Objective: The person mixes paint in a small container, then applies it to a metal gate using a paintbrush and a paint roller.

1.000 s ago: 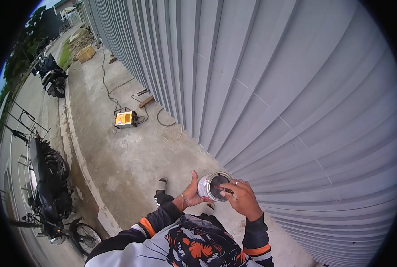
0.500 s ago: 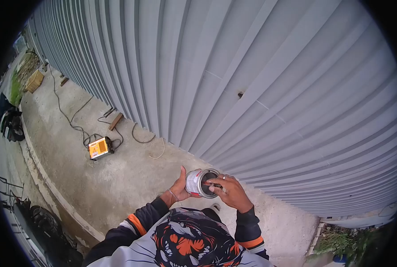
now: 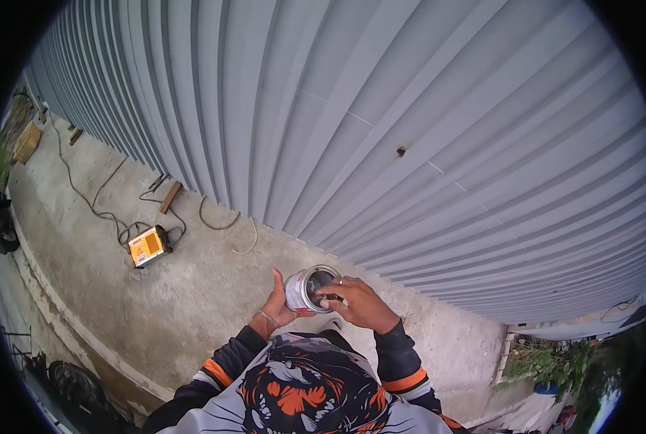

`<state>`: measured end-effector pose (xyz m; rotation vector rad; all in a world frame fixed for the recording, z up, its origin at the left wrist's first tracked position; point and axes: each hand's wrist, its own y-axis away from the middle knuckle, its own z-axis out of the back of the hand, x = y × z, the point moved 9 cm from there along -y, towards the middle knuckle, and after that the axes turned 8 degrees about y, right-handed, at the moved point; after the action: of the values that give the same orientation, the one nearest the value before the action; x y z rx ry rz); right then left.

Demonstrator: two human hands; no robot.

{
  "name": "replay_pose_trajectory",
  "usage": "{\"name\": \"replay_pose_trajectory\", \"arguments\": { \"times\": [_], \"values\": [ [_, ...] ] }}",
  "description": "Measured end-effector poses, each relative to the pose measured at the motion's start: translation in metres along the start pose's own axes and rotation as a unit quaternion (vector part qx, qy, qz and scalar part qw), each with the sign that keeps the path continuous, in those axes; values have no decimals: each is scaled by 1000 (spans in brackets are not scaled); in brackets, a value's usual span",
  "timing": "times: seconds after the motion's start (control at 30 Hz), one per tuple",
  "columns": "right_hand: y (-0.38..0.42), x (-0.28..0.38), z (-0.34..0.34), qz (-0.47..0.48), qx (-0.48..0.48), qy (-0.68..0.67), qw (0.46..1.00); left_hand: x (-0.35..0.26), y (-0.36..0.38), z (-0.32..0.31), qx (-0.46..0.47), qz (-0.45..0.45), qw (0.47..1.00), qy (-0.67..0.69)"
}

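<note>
My left hand [image 3: 278,305] is wrapped round the side of an open metal paint can [image 3: 294,294], tilted with its mouth toward the right. Grey shows inside the can. At the can's mouth, the fingers of my right hand [image 3: 362,304] are pinched on a thin brush-like tool [image 3: 328,296] with red and dark parts. Its far end is down in the can, and my fingers cover most of it, so its exact kind is hard to make out.
A grey corrugated metal wall [image 3: 279,108] rises ahead. On the concrete to the left are a yellow box-shaped machine [image 3: 149,247] with dark cables, a wooden block [image 3: 170,197] and a pale cord [image 3: 254,239]. Motorcycles [image 3: 77,387] stand at far left; plants [image 3: 547,365] grow at lower right.
The view has shifted a little, so the can and both hands now appear further left. My right fingers sit deeper at the can's mouth, with less of the tool showing.
</note>
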<state>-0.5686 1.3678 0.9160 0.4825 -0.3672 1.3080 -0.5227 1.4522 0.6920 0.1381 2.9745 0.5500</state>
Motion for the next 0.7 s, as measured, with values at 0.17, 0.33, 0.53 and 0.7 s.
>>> {"name": "replay_pose_trajectory", "arguments": {
  "times": [0.17, 0.33, 0.53, 0.7],
  "values": [
    [6, -3, -4, -38, 49, 22, 998, -4, 6, 1, -25, -15, 999, -21],
    [5, -2, 4, -67, -71, 66, 993, 0, 10, 1, -26, -10, 1000, -13],
    [6, 17, -20, -9, 44, -37, 998, -1, 17, 8, -20, -13, 999, -34],
    [14, 7, -12, -51, 5, 39, 998, 3, 24, 17, -7, -14, 1000, 19]
  ]
}}
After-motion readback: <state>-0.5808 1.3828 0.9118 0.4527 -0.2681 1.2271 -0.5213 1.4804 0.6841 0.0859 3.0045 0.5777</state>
